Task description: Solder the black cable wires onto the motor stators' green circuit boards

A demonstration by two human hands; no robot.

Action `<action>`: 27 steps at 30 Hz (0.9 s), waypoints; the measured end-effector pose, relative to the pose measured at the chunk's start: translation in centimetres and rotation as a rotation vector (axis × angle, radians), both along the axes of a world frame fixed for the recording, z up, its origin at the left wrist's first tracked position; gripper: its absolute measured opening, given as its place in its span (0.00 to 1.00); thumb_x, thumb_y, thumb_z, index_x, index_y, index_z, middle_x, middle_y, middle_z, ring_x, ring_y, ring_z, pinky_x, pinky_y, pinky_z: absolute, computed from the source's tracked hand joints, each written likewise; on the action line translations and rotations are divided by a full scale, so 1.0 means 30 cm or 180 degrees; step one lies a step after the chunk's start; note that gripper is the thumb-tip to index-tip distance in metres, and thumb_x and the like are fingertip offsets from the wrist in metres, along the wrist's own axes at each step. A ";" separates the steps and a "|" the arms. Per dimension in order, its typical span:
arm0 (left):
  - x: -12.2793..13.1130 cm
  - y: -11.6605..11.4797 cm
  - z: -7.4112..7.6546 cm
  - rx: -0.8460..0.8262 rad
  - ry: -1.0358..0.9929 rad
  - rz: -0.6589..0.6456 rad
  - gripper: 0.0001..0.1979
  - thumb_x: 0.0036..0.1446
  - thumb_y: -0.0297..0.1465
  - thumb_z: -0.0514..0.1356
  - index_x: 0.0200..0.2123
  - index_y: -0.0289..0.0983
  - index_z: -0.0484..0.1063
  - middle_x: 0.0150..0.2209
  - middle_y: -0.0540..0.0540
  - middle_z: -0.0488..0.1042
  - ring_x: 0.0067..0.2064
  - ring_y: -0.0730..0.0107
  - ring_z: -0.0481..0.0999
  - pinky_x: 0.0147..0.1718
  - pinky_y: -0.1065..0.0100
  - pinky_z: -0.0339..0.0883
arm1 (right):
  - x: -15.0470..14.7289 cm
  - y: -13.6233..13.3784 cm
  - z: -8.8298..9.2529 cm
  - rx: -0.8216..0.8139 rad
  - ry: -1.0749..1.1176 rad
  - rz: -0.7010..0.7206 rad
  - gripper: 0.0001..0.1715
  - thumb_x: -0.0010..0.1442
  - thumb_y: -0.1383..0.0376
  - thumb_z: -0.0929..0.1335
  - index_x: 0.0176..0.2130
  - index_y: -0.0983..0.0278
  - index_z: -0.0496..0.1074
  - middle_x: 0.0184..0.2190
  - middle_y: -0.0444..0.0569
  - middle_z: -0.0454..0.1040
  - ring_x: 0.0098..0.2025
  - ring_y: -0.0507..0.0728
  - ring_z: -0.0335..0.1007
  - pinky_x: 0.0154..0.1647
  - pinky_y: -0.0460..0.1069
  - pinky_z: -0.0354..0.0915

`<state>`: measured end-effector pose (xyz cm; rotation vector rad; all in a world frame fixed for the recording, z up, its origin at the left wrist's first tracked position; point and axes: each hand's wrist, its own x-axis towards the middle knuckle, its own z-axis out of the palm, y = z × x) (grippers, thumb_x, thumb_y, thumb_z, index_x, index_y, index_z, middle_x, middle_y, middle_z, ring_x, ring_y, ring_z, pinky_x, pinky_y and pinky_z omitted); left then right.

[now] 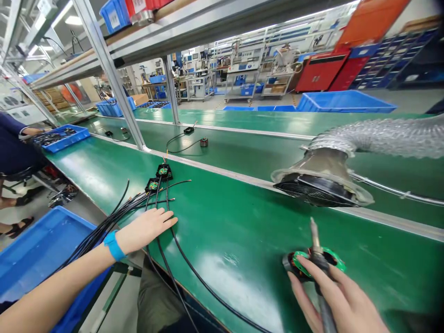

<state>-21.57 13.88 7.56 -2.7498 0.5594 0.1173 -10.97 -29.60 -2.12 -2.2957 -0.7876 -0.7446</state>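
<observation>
My left hand [145, 226], with a blue wristband, lies flat and open on a bundle of black cables [104, 222] at the near edge of the green bench [225, 222]. Two small black boards with green parts [158, 178] sit at the cable ends, just beyond the fingers. My right hand [338, 296] is closed round a soldering iron [317, 252], its tip pointing up. Under the iron lies a round black and green coil part [294, 264] on the bench.
A fume extractor hood with a ribbed silver hose [326, 180] hangs over the bench ahead of my right hand. Blue bins stand at lower left [31, 259] and far left [62, 138]. Another person sits at the far left [14, 148]. A metal post [114, 78] rises behind.
</observation>
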 end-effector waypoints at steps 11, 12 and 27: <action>0.248 0.049 -0.010 -0.0241 0.0227 -0.0254 0.12 0.71 0.21 0.53 0.44 0.36 0.75 0.46 0.41 0.77 0.45 0.63 0.75 0.45 0.65 0.68 | 0.034 0.046 0.000 -0.0116 -0.0251 0.0002 0.20 0.78 0.54 0.62 0.60 0.59 0.72 0.49 0.57 0.73 0.46 0.66 0.73 0.47 0.59 0.69; 0.293 0.052 -0.008 -0.0271 0.0227 -0.0273 0.11 0.70 0.20 0.53 0.44 0.36 0.75 0.45 0.41 0.77 0.45 0.63 0.75 0.45 0.65 0.67 | 0.035 0.049 -0.001 -0.0077 -0.0264 0.0009 0.18 0.78 0.56 0.63 0.60 0.58 0.72 0.49 0.57 0.73 0.46 0.66 0.73 0.47 0.59 0.69; 0.188 -0.459 0.025 -0.1421 0.1042 -0.1399 0.29 0.62 0.38 0.67 0.63 0.35 0.69 0.56 0.36 0.72 0.52 0.54 0.73 0.52 0.58 0.67 | 0.015 0.044 0.053 0.0480 0.0020 0.0033 0.16 0.73 0.64 0.69 0.59 0.59 0.71 0.44 0.51 0.71 0.43 0.59 0.73 0.47 0.54 0.72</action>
